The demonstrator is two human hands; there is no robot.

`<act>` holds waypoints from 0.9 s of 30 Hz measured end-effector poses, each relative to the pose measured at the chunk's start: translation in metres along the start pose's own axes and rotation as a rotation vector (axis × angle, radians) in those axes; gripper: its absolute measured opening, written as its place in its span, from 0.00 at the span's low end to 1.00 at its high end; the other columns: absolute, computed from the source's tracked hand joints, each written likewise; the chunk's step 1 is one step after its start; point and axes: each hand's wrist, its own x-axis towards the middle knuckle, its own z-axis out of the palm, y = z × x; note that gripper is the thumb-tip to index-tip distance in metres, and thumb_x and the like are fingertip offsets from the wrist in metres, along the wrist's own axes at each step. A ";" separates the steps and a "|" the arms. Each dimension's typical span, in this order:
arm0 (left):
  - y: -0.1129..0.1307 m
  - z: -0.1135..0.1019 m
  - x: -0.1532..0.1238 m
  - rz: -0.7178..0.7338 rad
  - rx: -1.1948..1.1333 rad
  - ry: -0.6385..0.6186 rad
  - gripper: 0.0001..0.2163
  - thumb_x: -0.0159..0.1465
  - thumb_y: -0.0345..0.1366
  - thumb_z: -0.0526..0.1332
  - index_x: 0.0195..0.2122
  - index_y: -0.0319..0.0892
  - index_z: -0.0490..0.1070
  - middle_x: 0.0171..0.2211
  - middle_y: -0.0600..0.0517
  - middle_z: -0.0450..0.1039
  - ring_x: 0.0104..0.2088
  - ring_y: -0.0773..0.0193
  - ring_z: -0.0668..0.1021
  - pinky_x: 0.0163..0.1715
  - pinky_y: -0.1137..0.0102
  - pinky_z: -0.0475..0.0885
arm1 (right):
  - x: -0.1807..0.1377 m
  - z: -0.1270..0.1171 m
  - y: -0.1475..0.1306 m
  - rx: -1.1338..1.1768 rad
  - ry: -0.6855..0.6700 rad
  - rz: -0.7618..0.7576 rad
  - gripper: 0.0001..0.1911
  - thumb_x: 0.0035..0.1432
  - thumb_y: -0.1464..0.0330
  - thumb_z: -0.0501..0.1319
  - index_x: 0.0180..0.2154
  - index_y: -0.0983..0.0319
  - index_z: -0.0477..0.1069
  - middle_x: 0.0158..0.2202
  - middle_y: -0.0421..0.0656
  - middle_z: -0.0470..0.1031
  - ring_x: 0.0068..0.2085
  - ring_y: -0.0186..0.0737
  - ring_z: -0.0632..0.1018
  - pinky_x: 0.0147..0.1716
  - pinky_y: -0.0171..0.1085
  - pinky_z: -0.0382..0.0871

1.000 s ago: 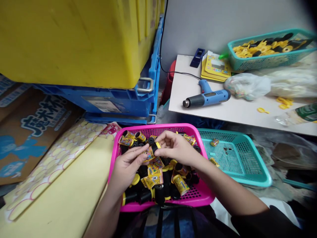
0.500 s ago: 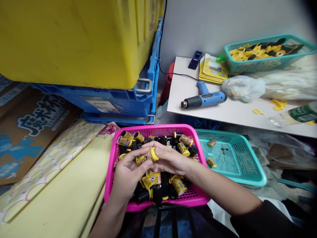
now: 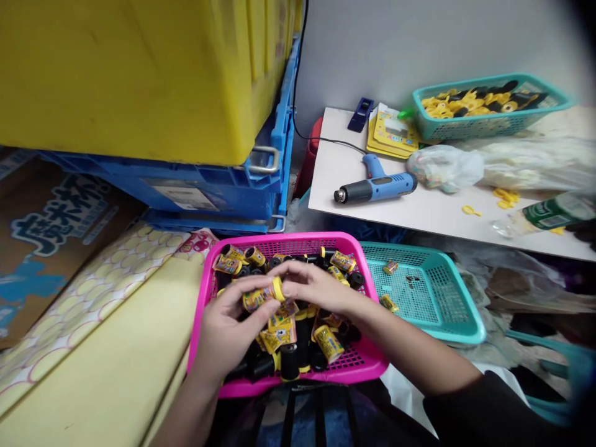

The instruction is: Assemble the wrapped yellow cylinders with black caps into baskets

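Observation:
Above the pink basket (image 3: 372, 366), my left hand (image 3: 228, 323) is closed round a small bottle (image 3: 259, 298) with a yellow cap and a colourful printed sleeve. The bottle lies tilted, cap end to the right. My right hand (image 3: 316, 287) is closed at the cap end, its thumb against the cap and its fingers curled behind, partly hidden. Under both hands the basket holds several black bottles (image 3: 289, 361) with yellow caps, along with loose printed yellow sleeves (image 3: 328, 343).
A teal basket (image 3: 472, 310) with a few sleeves adjoins the pink one. On the white table (image 3: 335, 149) lie a blue heat gun (image 3: 377, 188), a plastic bottle (image 3: 549, 214) and another teal basket (image 3: 488, 130) of yellow and black parts. Yellow (image 3: 116, 81) and blue crates (image 3: 209, 192) stand left.
The view has shifted slightly, so most things sit a little further left. The right fingers have drawn up from beneath the bottle toward its cap; the left hand keeps its hold.

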 end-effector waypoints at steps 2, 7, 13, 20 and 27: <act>0.001 -0.010 0.011 0.077 0.248 0.065 0.13 0.56 0.40 0.70 0.42 0.47 0.80 0.45 0.48 0.80 0.48 0.52 0.79 0.57 0.57 0.70 | -0.003 -0.012 -0.008 -0.368 0.191 -0.101 0.19 0.57 0.55 0.65 0.41 0.63 0.73 0.36 0.42 0.73 0.36 0.32 0.72 0.36 0.33 0.65; -0.007 -0.024 0.027 0.148 0.576 -0.011 0.20 0.56 0.44 0.69 0.50 0.48 0.78 0.56 0.46 0.75 0.58 0.47 0.72 0.62 0.52 0.62 | -0.012 -0.012 -0.009 -0.805 0.145 0.092 0.19 0.60 0.54 0.61 0.29 0.63 0.73 0.28 0.42 0.74 0.30 0.33 0.70 0.32 0.34 0.58; -0.008 -0.016 0.011 0.198 0.470 0.128 0.09 0.63 0.41 0.63 0.41 0.48 0.80 0.45 0.50 0.79 0.48 0.55 0.78 0.55 0.60 0.69 | -0.011 0.006 0.008 -0.739 0.169 0.206 0.15 0.57 0.59 0.65 0.26 0.64 0.71 0.27 0.40 0.73 0.28 0.30 0.68 0.30 0.32 0.55; -0.005 0.010 0.009 -0.156 -0.071 -0.058 0.25 0.53 0.39 0.71 0.53 0.42 0.71 0.33 0.51 0.78 0.34 0.62 0.80 0.36 0.68 0.77 | -0.014 0.005 -0.007 0.012 0.139 0.068 0.20 0.55 0.54 0.66 0.31 0.64 0.68 0.27 0.37 0.70 0.29 0.28 0.69 0.32 0.31 0.63; 0.012 0.020 0.019 -0.235 -0.260 -0.110 0.28 0.49 0.36 0.72 0.52 0.42 0.69 0.28 0.55 0.77 0.31 0.65 0.80 0.36 0.70 0.76 | 0.004 0.014 -0.016 0.176 0.182 -0.058 0.21 0.50 0.62 0.70 0.42 0.62 0.66 0.30 0.36 0.71 0.31 0.28 0.74 0.35 0.30 0.69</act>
